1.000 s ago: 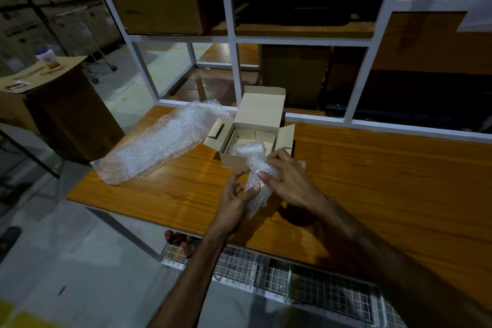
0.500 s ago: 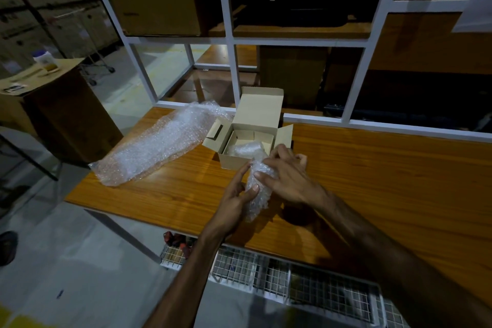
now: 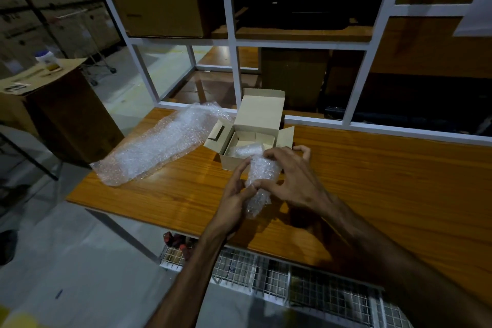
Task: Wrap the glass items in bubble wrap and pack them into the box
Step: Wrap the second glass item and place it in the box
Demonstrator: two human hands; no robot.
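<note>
A bubble-wrapped item is held upright just above the wooden table, in front of the open cardboard box. My left hand grips its lower left side. My right hand wraps over its top and right side, thumb pressing the wrap. Whatever is inside the wrap is hidden. Another bubble-wrapped bundle lies inside the box, whose lid stands up at the back.
A long loose sheet of bubble wrap lies on the table left of the box. A white window frame runs behind the table. A wire rack sits under the near edge. A brown carton stands at left.
Both hands have kept working the wrap around the item, lifting it slightly toward the box. My right hand's fingers have spread over the top.
</note>
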